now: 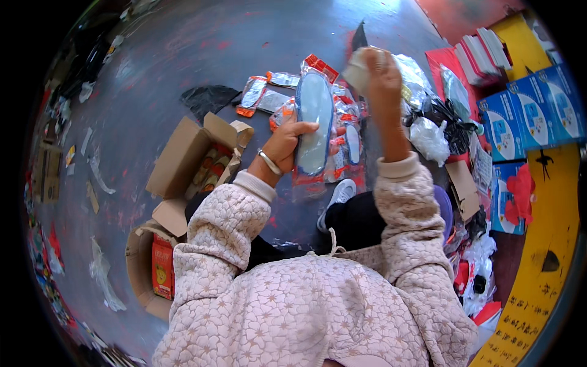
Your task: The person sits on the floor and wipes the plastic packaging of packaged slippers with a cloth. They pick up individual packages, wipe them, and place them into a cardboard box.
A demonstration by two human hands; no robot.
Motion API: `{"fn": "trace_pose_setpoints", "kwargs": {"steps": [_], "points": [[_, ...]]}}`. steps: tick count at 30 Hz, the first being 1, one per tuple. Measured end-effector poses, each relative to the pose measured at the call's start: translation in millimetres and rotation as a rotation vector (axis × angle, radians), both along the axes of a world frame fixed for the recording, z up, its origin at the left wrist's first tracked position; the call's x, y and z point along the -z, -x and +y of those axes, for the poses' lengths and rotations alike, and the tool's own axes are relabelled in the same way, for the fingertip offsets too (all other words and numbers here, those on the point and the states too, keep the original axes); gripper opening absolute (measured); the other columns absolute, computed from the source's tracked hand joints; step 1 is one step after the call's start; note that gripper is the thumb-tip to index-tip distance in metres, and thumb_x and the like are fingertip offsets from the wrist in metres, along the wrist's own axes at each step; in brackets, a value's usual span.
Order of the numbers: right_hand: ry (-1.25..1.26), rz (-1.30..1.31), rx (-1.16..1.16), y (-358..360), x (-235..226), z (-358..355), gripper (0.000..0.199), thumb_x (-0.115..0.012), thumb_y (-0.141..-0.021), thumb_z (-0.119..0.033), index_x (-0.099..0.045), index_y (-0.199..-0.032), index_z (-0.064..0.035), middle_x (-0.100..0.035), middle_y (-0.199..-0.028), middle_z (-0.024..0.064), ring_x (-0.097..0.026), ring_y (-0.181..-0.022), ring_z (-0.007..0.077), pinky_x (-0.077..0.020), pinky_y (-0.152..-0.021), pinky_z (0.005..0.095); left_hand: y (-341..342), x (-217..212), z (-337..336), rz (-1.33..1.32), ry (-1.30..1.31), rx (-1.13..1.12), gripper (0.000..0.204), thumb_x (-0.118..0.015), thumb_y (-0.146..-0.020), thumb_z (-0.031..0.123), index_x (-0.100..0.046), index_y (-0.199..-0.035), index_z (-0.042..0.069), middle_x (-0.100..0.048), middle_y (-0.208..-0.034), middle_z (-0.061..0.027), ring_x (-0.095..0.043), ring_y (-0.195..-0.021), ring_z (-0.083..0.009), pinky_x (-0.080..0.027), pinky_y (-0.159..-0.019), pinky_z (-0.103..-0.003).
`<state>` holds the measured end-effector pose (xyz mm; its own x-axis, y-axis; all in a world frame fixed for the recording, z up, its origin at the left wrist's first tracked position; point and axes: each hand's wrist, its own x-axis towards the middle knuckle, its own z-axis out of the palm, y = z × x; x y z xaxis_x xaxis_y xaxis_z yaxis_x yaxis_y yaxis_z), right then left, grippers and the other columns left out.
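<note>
left hand (pixel 290 139) grips insole (pixel 313 122) | right hand (pixel 380 70) pinches wrapper (pixel 358 68)

Bright even daylight, sharp centre, fisheye bending and black rim

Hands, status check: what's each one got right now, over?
Left hand grips a clear-wrapped insole pack. Right hand raised, pinching a pale wad. More packs on the floor beyond, nothing blocking.

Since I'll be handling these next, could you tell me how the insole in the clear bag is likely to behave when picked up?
Probably light: the left hand holds the bagged insole upright alone. Likely bendy, being thin. The glossy bag may be slippery.
</note>
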<state>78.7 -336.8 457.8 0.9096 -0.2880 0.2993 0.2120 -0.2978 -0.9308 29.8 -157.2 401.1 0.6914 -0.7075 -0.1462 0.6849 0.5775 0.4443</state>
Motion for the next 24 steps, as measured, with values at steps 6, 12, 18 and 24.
{"fn": "trace_pose_setpoints", "kwargs": {"steps": [6, 12, 18, 24], "points": [[0.442, -0.19, -0.384, 28.7, 51.9, 31.6, 0.022, -0.061, -0.075, -0.005, -0.062, -0.098, -0.0061, -0.057, -0.091, 0.0106, -0.056, -0.088, 0.0263, -0.045, -0.077, 0.0341, -0.7, 31.7, 5.8, -0.095, -0.25, 0.049, 0.041, -0.053, -0.08, 0.004, -0.042, -0.119, 0.001, -0.058, -0.103, -0.0175, -0.064, -0.084, -0.0272, -0.055, -0.073, -0.04], [-0.239, 0.259, -0.661, 40.6, 28.4, -9.6, 0.015, -0.057, -0.083, -0.011, -0.063, -0.093, -0.0017, -0.062, -0.084, 0.0046, -0.061, -0.074, 0.0123, -0.05, -0.066, 0.0249, -10.7, 25.3, 22.1, 0.012, -0.251, 0.033, 0.06, -0.053, -0.075, -0.002, -0.03, -0.131, 0.0, -0.053, -0.116, -0.0196, -0.062, -0.093, -0.0293, -0.057, -0.068, -0.042], [-0.682, 0.101, -0.125, 14.3, 36.1, -55.9, 0.024, -0.053, -0.084, -0.013, -0.061, -0.102, 0.0002, -0.064, -0.087, 0.0074, -0.062, -0.071, 0.0136, -0.0512, -0.064, 0.0262, -7.1, 8.5, -7.5, 0.12, 0.033, 0.096, 0.072, -0.052, -0.072, -0.002, -0.018, -0.136, -0.004, -0.034, -0.133, -0.0272, -0.059, -0.099, -0.0335, -0.06, -0.062, -0.042], [-0.412, 0.383, -0.18, 11.6, 49.6, -59.8, 0.028, -0.059, -0.082, -0.015, -0.059, -0.105, -0.0002, -0.063, -0.089, 0.0094, -0.062, -0.072, 0.0131, -0.0507, -0.059, 0.0245, 1.8, 6.8, -16.0, 0.115, -0.068, 0.218, 0.072, -0.053, -0.07, -0.002, -0.021, -0.135, -0.005, -0.041, -0.126, -0.0268, -0.058, -0.098, -0.0412, -0.059, -0.058, -0.043]]}}
